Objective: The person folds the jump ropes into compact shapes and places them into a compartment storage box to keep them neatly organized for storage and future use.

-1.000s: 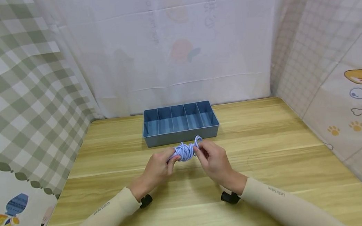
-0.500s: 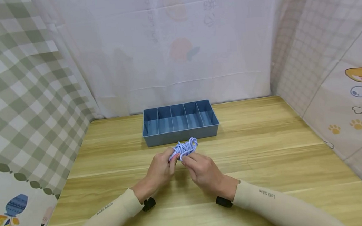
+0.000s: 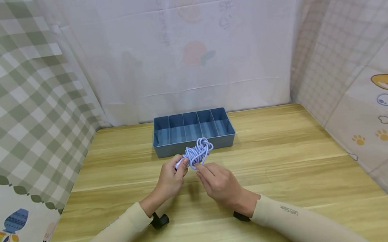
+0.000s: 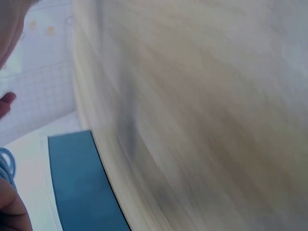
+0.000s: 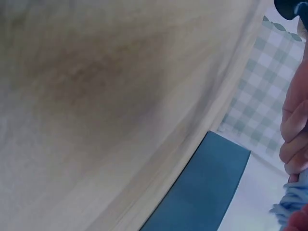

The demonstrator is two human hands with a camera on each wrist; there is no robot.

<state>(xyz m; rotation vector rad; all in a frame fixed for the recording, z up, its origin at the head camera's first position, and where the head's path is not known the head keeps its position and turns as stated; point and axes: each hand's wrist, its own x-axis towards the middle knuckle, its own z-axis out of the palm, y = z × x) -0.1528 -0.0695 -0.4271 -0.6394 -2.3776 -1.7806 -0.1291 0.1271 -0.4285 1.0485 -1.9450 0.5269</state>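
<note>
A lavender cord [image 3: 199,150], wound into a loose bundle with loops sticking up at its right end, is held above the table in front of me. My left hand [image 3: 171,178] grips the bundle's left end, thumb on top, where a smooth pale piece shows beside the thumb. From the lower right, my right hand [image 3: 221,184] pinches a strand at the bundle's near side with curled fingers. In the left wrist view only a bit of the cord [image 4: 6,166] shows at the edge. The right wrist view catches the wound cord [image 5: 292,198] between both hands.
A blue-grey box [image 3: 170,150] with several compartments stands on the wooden table [image 3: 283,160] just beyond the hands. Cloth hangings enclose the back and both sides. Each wrist carries a small black camera [image 3: 160,221].
My right hand has moved left and nearer to me, from the bundle's right end to its near side. The cord's loops now spread looser and higher, and the left hand has shifted slightly left.
</note>
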